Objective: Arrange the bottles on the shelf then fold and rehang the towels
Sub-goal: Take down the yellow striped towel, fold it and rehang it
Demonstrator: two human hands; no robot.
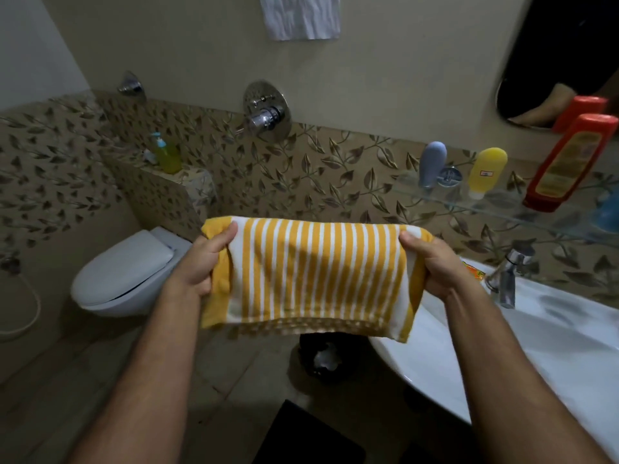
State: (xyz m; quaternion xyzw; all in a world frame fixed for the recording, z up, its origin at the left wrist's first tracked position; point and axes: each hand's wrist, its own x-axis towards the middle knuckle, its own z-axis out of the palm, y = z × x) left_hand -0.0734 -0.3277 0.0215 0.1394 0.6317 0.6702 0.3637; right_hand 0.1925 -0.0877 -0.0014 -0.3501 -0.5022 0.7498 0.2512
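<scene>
Head view shows a folded yellow-and-white striped towel (311,276) stretched between both hands at chest height. Left hand (204,262) grips its left edge, thumb on top, fingers curled underneath; right hand (432,266) clamps the right edge likewise. Beyond the right fingers, a glass shelf (502,209) carries red (566,162), yellow (485,172) and grey bottles (432,164).

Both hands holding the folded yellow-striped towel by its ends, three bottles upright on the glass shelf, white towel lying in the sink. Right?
Not quite: the white towel hangs on the wall above the shower valve, not in the sink. The head view shows it. The rest holds: left hand and right hand grip the yellow-striped towel by its ends, and three bottles stand on the glass shelf.
</scene>
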